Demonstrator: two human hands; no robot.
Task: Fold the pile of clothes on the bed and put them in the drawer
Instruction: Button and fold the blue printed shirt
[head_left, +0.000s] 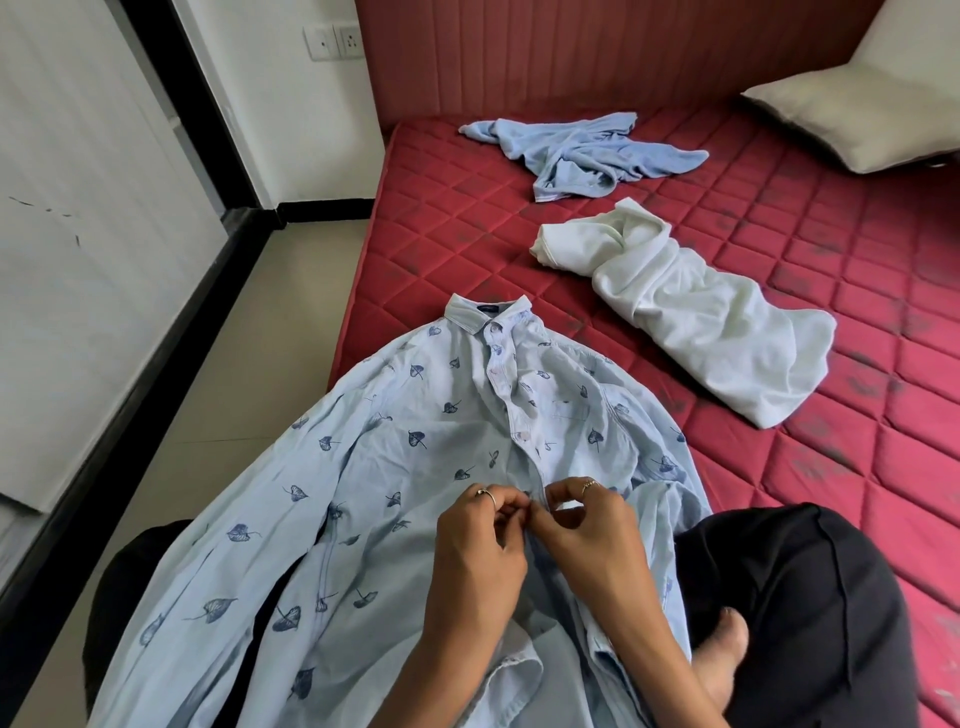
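**Blue leaf-print shirt being buttoned before folding**

Blue leaf-print shirt (415, 467) is spread collar-away over the person's lap and the near edge of the red mattress (779, 249). Its placket is being closed, judged as prep for the fold. Upper buttons look done; the one at the fingertips is not yet through, as far as can be told.

Step advice: the two placket edges should be kept aligned and taut, the buttonhole edge lifted over the button, and the button pushed through flat. Lower front is rumpled under the wrists, so it should be smoothed before the next button is taken. Sleeves hang off to the left and should be drawn in before folding.

Left hand (480, 551): fingers curled, thumb and forefinger pinched on the left placket edge. A ring is seen on one finger. Right hand (587, 540): fingers curled likewise, pinched on the opposite edge, ring also seen. Fingertips of both hands are nearly touching at the placket. The button itself is hidden between them.

Beyond the hands and to the right, a white garment (691, 317) lies crumpled, unfolded. Further beyond, a light blue garment (582, 153) lies bunched. Far right beyond both, a pillow (872, 109) is seen. No drawer is in view.
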